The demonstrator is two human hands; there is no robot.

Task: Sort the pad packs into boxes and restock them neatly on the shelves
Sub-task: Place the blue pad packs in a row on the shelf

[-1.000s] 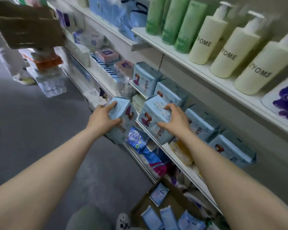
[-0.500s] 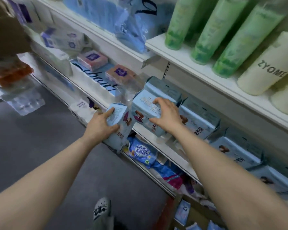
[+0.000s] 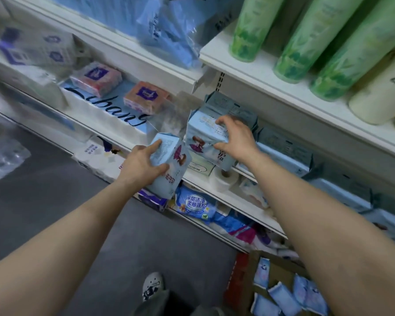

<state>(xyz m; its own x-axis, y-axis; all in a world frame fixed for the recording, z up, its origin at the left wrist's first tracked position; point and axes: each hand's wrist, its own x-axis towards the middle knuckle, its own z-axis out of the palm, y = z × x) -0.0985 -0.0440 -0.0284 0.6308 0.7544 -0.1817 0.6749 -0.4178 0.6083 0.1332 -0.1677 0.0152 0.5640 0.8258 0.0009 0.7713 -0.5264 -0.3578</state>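
While the left hand (image 3: 144,164) grips one blue pad pack (image 3: 169,165), the right hand (image 3: 235,139) clasps another pack (image 3: 205,137) beside "Zubany" tissue wrap (image 3: 105,108).

Left hand (image 3: 144,165), right hand (image 3: 236,139) gripping

One head-worn wide-angle view — it looks forward and steeply down along both forearms at the shelf (image 3: 217,197), close enough that the shelf fills the upper frame; the floor (image 3: 55,201) lies below the shelf — a shoe (image 3: 152,285) near the bottom edge.
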